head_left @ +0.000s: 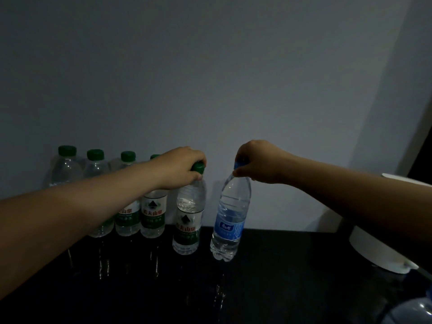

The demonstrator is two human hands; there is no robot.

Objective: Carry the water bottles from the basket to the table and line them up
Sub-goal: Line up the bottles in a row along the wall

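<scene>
The left hand (181, 168) is closed over the green cap of a green-labelled bottle (188, 220), and the right hand (256, 161) pinches the blue cap of a blue-labelled bottle (228, 220). Both bottles hang or rest just at the black table (292, 277); whether their bases touch the surface cannot be told, and the blue one tilts slightly. They sit a little in front of the line formed by four green-capped bottles (153, 213) standing side by side against the wall (210, 66), partly hidden by the left forearm.

Judging from this, the task seems well under way: four bottles are lined up, and two more are about to join the row on its right end. The basket is not in view, so how many remain cannot be told. Another bottle (411, 312) shows blurred at the lower right corner, and a white object (374, 249) sits at the table's right.
</scene>
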